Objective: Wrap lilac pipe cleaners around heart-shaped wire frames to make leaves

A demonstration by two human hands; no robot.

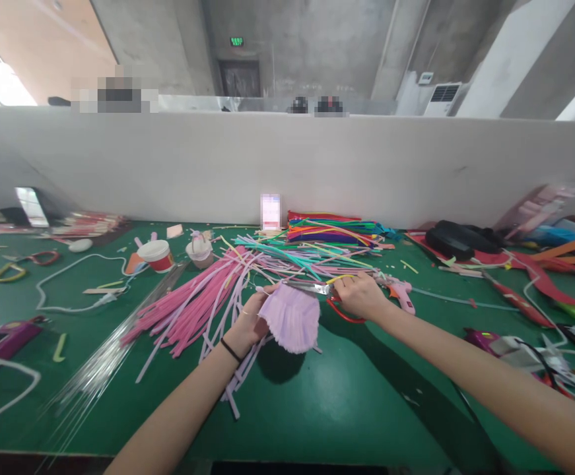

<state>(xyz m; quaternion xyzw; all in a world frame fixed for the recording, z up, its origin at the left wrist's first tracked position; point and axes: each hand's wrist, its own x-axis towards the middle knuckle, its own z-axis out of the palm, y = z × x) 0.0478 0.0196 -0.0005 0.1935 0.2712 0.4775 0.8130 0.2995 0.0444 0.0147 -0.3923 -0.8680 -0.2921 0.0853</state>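
My left hand (254,318) is closed on the edge of a pale purple, pleated, fan-shaped piece (292,315), which looks made of fuzzy pipe cleaners side by side. It hangs above the green table. In my right hand (359,295) is a pair of scissors (323,289) with red and yellow handles, my fingers wrapped round them. The blades point left and lie along the top edge of the purple piece; whether they are parted there I cannot tell. Behind and left of my hands lie pink pipe cleaners (193,307) and loose lilac ones.
Multicoloured pipe cleaners (334,229) are heaped at the back, near a phone (270,212). A pink glue gun (403,292) lies beyond my right hand. Left are a paper cup (156,254), clear thin rods (111,353) and a white cable (39,290). A low white partition (193,165) bounds the table.
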